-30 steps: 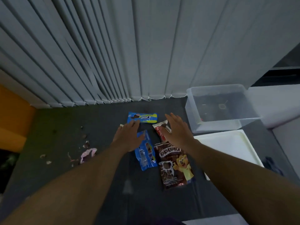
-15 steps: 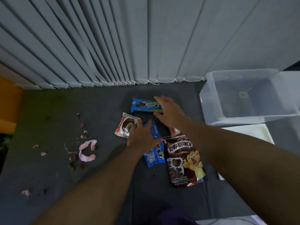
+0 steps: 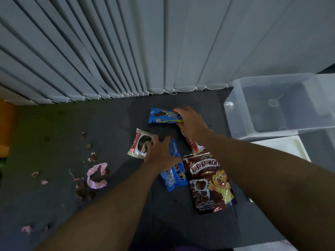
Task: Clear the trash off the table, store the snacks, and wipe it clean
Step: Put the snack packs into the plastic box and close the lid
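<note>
On the dark table [image 3: 116, 122] lie several snack packs. My right hand [image 3: 191, 122] grips the right end of a blue Oreo pack [image 3: 161, 115] at the far side. My left hand [image 3: 160, 151] has its fingers on a white Choco Pie pack [image 3: 138, 144] and covers the top of a second blue pack [image 3: 175, 175]. Another Choco Pie pack [image 3: 195, 147] peeks out under my right wrist. A brown Koko Krunch bag [image 3: 208, 182] lies nearest me. Pink wrapper scraps [image 3: 95, 175] and brown crumbs [image 3: 84, 190] litter the left side.
A clear plastic bin [image 3: 272, 105] stands open at the right, with a white lid [image 3: 282, 147] in front of it. Grey vertical blinds [image 3: 145, 51] hang along the table's far edge. An orange surface [image 3: 5, 127] shows at the far left.
My right hand reached farther and closed round the far blue Oreo pack. My left hand shifted left onto the Choco Pie pack.
</note>
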The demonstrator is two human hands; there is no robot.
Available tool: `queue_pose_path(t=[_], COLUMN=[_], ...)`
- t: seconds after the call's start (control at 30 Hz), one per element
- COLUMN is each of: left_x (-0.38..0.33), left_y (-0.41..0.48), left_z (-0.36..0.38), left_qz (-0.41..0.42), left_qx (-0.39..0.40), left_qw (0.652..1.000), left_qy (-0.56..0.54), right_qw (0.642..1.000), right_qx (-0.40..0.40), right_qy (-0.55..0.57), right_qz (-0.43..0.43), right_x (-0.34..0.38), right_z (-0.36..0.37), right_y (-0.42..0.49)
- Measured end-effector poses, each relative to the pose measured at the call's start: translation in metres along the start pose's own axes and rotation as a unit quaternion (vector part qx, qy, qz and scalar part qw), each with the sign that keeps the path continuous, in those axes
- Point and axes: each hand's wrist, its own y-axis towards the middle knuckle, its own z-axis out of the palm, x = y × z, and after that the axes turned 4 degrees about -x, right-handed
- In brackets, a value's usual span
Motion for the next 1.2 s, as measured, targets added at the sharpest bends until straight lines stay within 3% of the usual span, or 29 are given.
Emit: queue_pose_path(t=[0.27, 0.43, 0.63, 0.83, 1.1, 1.2], left_x=[-0.011, -0.043, -0.099, -0.137, -0.155, -0.155], left_y=[-0.004, -0.013, -0.019, -0.015, -0.008, -0.005], left_z=[-0.009, -0.023, -0.039, -0.042, -0.040, -0.039], left_qz=[-0.039, -0.028, -0.002, 0.024, 0.049, 0.044], left_qx=[-0.018, -0.074, -0.152, -0.173, -0.164, -0.161], left_qw=[0.999, 0.996, 0.987, 0.982, 0.983, 0.984], left_qy=[-0.022, -0.044, -0.056, -0.066, -0.061, -0.066], right_qw=[0.995, 0.982, 0.961, 0.967, 0.979, 0.981], right_qx=[-0.074, -0.146, -0.229, -0.204, -0.060, -0.028], right_qy=[0.062, 0.116, 0.155, 0.106, 0.008, -0.010], right_qz=[0.008, -0.017, 0.022, 0.108, 0.197, 0.194], right_x=[-0.008, -0.021, -0.070, -0.131, -0.171, -0.172], right_z=[-0.049, -0.101, -0.163, -0.195, -0.184, -0.173], right_y=[-0.018, -0.034, -0.058, -0.078, -0.078, -0.072])
